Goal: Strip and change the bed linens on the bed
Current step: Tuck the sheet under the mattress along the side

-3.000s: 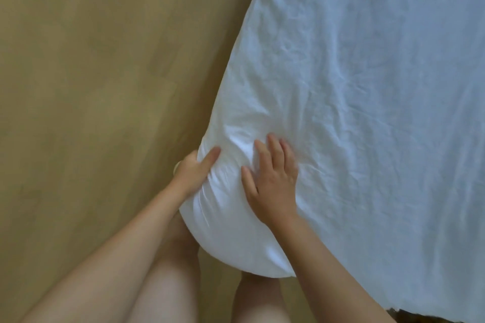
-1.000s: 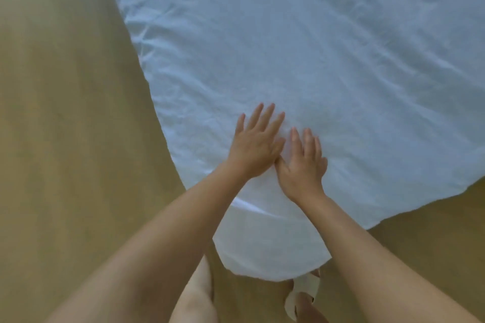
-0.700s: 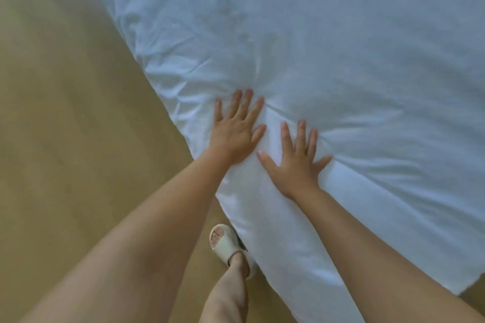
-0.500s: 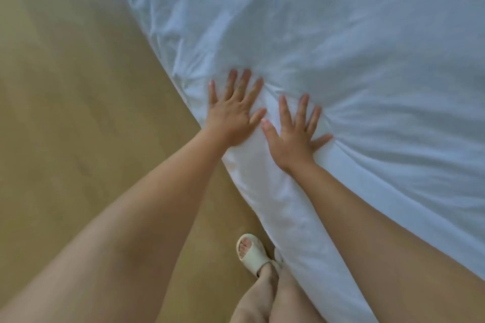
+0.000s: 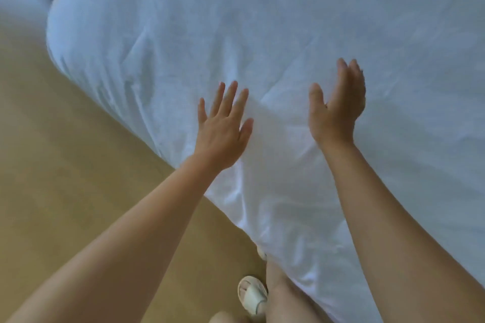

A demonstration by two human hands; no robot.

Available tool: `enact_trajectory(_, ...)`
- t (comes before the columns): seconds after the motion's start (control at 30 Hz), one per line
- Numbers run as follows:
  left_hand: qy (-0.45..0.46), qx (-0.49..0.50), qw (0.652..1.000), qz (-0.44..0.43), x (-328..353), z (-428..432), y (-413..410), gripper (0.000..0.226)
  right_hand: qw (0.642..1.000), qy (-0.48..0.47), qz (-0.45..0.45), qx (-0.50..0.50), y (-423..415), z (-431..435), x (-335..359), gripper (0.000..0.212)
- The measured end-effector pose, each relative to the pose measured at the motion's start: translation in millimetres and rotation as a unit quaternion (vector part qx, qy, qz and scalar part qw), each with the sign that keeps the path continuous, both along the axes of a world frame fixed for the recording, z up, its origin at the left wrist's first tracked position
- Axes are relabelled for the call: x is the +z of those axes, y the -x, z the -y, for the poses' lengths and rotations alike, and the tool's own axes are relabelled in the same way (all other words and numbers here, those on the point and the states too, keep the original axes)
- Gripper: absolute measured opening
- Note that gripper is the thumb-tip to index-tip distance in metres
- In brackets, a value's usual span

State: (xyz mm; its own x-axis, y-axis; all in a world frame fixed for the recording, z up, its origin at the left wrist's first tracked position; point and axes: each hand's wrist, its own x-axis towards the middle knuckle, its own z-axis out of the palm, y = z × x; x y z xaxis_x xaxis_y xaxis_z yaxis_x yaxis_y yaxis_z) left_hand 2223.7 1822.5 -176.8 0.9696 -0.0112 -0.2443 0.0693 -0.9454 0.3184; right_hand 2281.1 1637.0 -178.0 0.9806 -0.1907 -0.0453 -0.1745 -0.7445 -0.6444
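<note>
Now smoothing the white sheet (image 5: 288, 21) over the bed.
Covering the mattress, ahead of and beneath the fingertips (image 5: 232, 85), and dropping along a diagonal edge, upper left to lower right, toward the floor (image 5: 65, 165); laying the left hand (image 5: 223, 131) flat nearest that edge, fingers fanned; holding the right hand (image 5: 336, 110) tilted farther in, fingers together, thumb apart (gripping nothing, contact unclear).

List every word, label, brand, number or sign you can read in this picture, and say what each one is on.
None: nothing in the head view can be read as text.
White sheet: plain cloth, no tag or print showing.
Slipper: no mark that can be read.
Floor: no writing on it.
</note>
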Motion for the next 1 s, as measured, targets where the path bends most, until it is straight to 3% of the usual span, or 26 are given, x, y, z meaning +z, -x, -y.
enact_trajectory(0.07,0.017,-0.032,0.999,-0.005,5.6,-26.9,-22.6,0.058,0.993,0.019,-0.06,-0.102,-37.2,-14.0,-12.3,0.058)
enact_trajectory(0.13,0.036,-0.057,0.998,-0.002,10.1,-58.2,-41.9,0.056,0.984,0.058,-0.118,-0.122,-56.1,-50.5,-30.8,0.06)
enact_trajectory(0.3,0.065,-0.084,0.994,0.016,11.8,-155.0,-107.1,0.061,0.992,0.071,-0.075,0.078,-60.9,-224.6,-54.5,0.059)
enact_trajectory(0.4,0.061,-0.11,0.992,-0.001,2.2,-217.4,-154.0,0.062,0.97,-0.023,-0.057,0.235,-83.9,-282.9,-45.1,0.054)
enact_trajectory(0.43,0.059,-0.104,0.993,-0.011,-0.6,-236.2,-168.7,0.062,0.966,-0.073,-0.022,0.246,-101.0,-284.7,-39.3,0.051)
enact_trajectory(0.47,0.056,-0.096,0.994,-0.02,-3.0,-254.0,-181.0,0.061,0.973,-0.086,0.026,0.214,-119.7,-281.7,-37.7,0.049)
enact_trajectory(0.53,0.049,-0.094,0.994,-0.036,-2.1,-280.8,-199.9,0.06,0.996,-0.029,0.07,0.042,-157.4,-263.9,-36.1,0.051)
enact_trajectory(0.6,0.054,-0.123,0.99,-0.046,0.6,-296.9,-215.9,0.061,0.994,0.014,-0.005,-0.108,-195.9,-248.0,-31.8,0.059)
enact_trajectory(0.63,0.057,-0.135,0.988,-0.047,2.5,-301.5,-224.4,0.062,0.988,0.036,-0.066,-0.138,-210.6,-252.5,-33.6,0.06)
enact_trajectory(0.7,0.069,-0.141,0.987,-0.039,6.1,-306.2,-244.8,0.06,0.988,0.077,-0.116,-0.068,-230.3,-285.4,-39.1,0.061)
enact_trajectory(0.8,0.09,-0.13,0.987,-0.014,10.2,-300.3,-268.6,0.057,0.989,-0.039,-0.077,0.121,-242.8,-333.6,-34.6,0.055)
enact_trajectory(0.87,0.098,-0.129,0.987,-0.005,10.7,-284.7,-285.2,0.062,0.989,-0.082,-0.032,0.122,-259.6,-325.3,-26.1,0.05)
enact_trajectory(0.93,0.1,-0.146,0.984,-0.005,8.8,-256.0,-300.5,0.064,0.997,-0.023,0.021,0.074,-277.9,-290.0,-21.9,0.051)
enact_trajectory(1.0,0.105,-0.177,0.979,-0.001,5.8,-213.7,-314.3,0.061,0.997,0.065,0.012,0.046,-288.8,-238.9,-25.5,0.056)
